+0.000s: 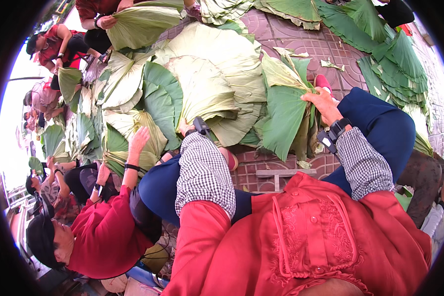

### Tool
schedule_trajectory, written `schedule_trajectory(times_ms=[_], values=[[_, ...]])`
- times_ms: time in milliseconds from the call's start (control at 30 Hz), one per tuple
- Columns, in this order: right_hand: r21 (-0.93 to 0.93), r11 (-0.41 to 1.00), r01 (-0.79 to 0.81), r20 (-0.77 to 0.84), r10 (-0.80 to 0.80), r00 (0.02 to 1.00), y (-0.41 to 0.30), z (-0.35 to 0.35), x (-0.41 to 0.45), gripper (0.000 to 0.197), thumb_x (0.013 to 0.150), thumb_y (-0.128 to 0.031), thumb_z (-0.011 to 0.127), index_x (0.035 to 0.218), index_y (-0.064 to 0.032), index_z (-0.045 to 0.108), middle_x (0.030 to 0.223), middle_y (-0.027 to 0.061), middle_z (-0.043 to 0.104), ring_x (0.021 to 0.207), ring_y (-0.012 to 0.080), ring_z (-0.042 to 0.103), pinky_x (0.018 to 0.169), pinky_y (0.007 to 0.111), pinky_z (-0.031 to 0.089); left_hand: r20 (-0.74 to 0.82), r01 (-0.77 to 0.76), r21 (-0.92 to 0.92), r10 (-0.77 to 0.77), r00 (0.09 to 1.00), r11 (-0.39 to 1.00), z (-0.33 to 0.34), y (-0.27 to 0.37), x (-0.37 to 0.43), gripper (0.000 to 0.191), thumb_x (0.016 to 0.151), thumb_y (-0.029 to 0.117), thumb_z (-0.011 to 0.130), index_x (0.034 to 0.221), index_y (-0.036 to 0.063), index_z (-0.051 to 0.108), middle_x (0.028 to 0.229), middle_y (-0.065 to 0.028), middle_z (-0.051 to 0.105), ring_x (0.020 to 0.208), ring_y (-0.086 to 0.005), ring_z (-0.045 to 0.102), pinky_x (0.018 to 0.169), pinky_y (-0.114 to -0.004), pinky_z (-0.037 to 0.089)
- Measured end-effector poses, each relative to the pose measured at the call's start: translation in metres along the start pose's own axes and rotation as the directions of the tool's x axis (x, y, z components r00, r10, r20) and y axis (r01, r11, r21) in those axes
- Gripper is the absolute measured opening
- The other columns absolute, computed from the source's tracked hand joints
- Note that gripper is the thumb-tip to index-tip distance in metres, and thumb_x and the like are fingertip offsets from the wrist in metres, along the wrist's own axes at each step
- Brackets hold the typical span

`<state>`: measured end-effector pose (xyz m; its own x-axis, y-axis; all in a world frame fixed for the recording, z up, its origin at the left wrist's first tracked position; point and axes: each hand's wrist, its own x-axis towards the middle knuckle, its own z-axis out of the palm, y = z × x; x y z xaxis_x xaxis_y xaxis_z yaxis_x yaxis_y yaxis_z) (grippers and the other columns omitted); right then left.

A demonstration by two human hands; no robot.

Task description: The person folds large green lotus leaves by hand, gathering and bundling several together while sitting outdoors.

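Note:
My right hand (pixel 323 105) grips the gathered stem end of several folded lotus leaves. A broad green lotus leaf (pixel 284 120) hangs from it, with a yellowed leaf (pixel 280 70) above and brown, dry leaf parts below. My left hand (pixel 185 127) is at the narrow, pleated end of a pale lotus leaf (pixel 203 83), its fingers closed on that end and partly hidden by the wrist device. This pale leaf fans out over a larger pile of pale leaves (pixel 240 48) on the paving. Left of it lies a layered green leaf (pixel 162 98).
Beside me on the left, a person in red (pixel 107 229) handles leaves; more people sit beyond. Overlapping green leaves (pixel 399 74) lie at the right. Leaf scraps (pixel 332 64) dot the red paving (pixel 340 40). A grey bar (pixel 285 172) is between my knees.

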<state>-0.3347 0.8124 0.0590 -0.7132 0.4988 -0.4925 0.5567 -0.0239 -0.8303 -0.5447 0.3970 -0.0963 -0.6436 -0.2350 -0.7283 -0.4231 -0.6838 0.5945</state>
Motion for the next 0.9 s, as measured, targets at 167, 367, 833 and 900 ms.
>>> schedule_trajectory(times_ms=[167,367,833,900], values=[[0.161,0.987,-0.015,0.059,0.005,0.998,-0.008,0.016,-0.009,0.048,0.067,-0.017,0.072,0.104,0.0076,0.053,0.092,0.0094,0.059,0.082,0.0172,0.057,0.071,0.029,0.046,-0.076,-0.259,0.361,0.305,0.949,0.896,0.051,0.025,-0.069,0.038,0.073,0.013,0.062,0.107,-0.0026,0.057,0.103,-0.0144,0.063,0.088,-0.0293,0.061,0.077,-0.043,0.049],[0.354,0.935,0.022,0.072,-0.051,0.996,0.007,0.011,0.004,0.032,0.068,-0.015,0.072,0.089,0.0039,0.057,0.081,0.0080,0.059,0.074,0.0155,0.057,0.063,0.029,0.045,0.592,-0.720,0.185,0.510,0.625,0.668,0.120,0.026,-0.149,0.035,0.072,-0.001,0.059,0.108,-0.0030,0.057,0.097,-0.0092,0.064,0.078,-0.0210,0.059,0.072,-0.032,0.047],[0.229,0.973,-0.021,0.244,-0.037,0.969,-0.009,0.003,-0.022,0.051,0.071,-0.024,0.072,0.110,0.0035,0.053,0.100,0.0095,0.060,0.091,0.0159,0.058,0.077,0.030,0.046,0.842,-0.877,0.382,-0.283,0.460,-0.290,0.099,-0.134,-0.297,0.080,0.070,0.006,0.051,0.143,0.0025,0.017,0.118,-0.0258,0.053,0.100,-0.0422,0.055,0.084,-0.044,0.046],[0.190,0.981,0.038,0.228,-0.082,0.970,0.004,0.008,-0.014,0.052,0.074,-0.027,0.070,0.113,0.0039,0.052,0.102,0.0097,0.059,0.089,0.0154,0.058,0.075,0.029,0.046,0.825,-0.875,0.413,-0.304,0.477,-0.253,0.098,-0.136,-0.293,0.081,0.069,0.007,0.051,0.142,-0.0012,0.016,0.120,-0.0278,0.051,0.104,-0.0423,0.054,0.087,-0.043,0.044]])
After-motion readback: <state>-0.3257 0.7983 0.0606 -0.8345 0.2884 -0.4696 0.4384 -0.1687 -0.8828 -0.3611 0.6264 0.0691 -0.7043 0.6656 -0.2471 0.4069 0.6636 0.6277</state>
